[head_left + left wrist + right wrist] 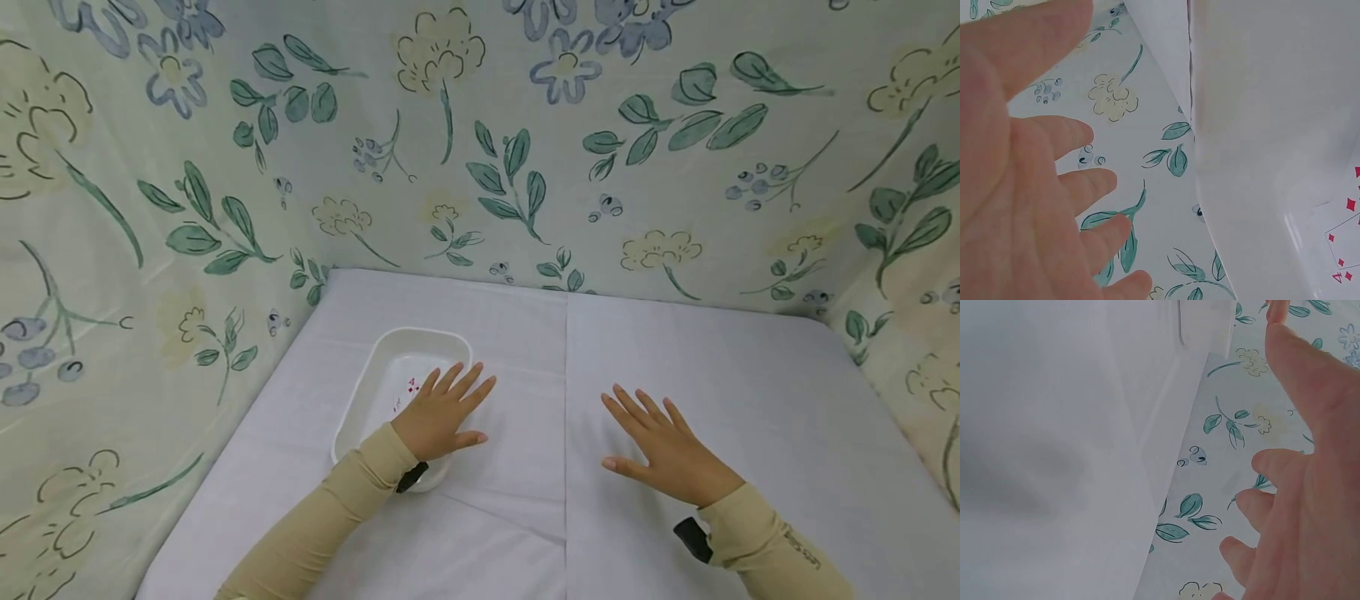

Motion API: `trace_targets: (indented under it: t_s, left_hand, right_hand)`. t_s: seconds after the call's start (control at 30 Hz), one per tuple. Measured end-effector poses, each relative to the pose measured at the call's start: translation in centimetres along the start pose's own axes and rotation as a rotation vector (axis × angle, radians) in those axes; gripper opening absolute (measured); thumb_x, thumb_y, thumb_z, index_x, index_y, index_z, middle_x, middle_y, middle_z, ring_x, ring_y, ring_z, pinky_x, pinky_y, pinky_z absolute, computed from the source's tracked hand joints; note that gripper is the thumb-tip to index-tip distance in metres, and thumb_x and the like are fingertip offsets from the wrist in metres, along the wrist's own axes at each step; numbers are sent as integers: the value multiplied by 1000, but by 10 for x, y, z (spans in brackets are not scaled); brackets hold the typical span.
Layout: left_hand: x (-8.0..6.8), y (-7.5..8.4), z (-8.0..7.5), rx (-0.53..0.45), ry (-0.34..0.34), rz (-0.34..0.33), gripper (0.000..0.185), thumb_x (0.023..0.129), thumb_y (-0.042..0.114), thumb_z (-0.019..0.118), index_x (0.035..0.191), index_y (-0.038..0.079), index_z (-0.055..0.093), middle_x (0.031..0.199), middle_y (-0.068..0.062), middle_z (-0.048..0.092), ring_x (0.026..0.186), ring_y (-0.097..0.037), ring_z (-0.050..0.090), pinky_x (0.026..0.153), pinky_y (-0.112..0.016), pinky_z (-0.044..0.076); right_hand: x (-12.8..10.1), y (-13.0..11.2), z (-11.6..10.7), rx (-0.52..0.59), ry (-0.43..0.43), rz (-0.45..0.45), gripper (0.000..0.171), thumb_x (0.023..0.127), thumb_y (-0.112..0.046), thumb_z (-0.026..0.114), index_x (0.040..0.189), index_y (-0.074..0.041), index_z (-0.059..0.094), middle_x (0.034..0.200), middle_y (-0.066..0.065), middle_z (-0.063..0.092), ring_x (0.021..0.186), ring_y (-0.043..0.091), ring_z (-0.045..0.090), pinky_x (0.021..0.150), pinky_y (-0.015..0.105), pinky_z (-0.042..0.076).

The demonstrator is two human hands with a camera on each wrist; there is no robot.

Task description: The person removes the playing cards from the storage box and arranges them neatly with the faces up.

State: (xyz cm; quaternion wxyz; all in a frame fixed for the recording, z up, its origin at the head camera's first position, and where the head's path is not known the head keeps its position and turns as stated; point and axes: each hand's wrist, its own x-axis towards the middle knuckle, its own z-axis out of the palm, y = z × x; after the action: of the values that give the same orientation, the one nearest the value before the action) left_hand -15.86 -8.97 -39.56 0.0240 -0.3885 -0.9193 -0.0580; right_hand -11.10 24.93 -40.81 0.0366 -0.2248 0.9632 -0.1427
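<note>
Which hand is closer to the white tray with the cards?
Left. The left hand lies open over the tray, at its right rim. The right hand lies flat on the cloth, well to the tray's right.

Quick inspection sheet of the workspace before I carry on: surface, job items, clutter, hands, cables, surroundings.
Surface: table under a white cloth with fold creases.
Job's things: white tray at the left of the table; playing cards with red diamond pips lie inside it.
Clutter: nothing seen.
Hands: left hand open, fingers straight, over the tray's right edge; whether it touches the tray cannot be told. Right hand open, fingers spread, palm down over the bare cloth, holding nothing.
Cables: nothing seen; a small black piece sits at each wrist.
Surroundings: floral fabric with green leaves and pale flowers hangs behind and at both sides.
</note>
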Motion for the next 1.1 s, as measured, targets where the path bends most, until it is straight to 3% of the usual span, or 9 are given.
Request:
trace_targets:
  t_s: [0.23, 0.5, 0.9, 1.1]
  left_hand:
    - [-3, -8, 3, 4, 8, -31, 74, 87, 48, 52, 144, 12, 21, 146, -13, 18, 130, -37, 19, 101, -54, 19]
    - [-21, -26, 1, -14, 95, -92, 75, 86, 45, 55, 144, 11, 22, 146, -14, 18, 129, -38, 20, 100, -55, 20]
    - [-61, -66, -6, -73, 123, -343, 78, 83, 34, 64, 142, 2, 23, 143, -24, 18, 127, -45, 18, 97, -58, 23]
    - [-78, -84, -3, -179, 79, -423, 79, 83, 30, 65, 142, 0, 21, 143, -27, 16, 125, -48, 20, 95, -58, 26]
  right_hand:
    - [1, 0, 1, -4, -7, 8, 80, 84, -58, 48, 146, -18, 15, 149, 9, 11, 131, 40, 8, 103, 50, -8]
    - [0, -1, 1, 2, -7, 8, 80, 84, -58, 48, 146, -18, 15, 149, 9, 11, 131, 40, 8, 103, 51, -8]
    - [-1, 0, 2, 18, -9, 18, 80, 84, -54, 52, 145, -17, 17, 148, 9, 12, 132, 40, 7, 103, 53, -6]
    - [-2, 0, 2, 14, -1, 15, 79, 84, -54, 52, 145, -16, 18, 148, 9, 13, 132, 39, 7, 103, 53, -5]
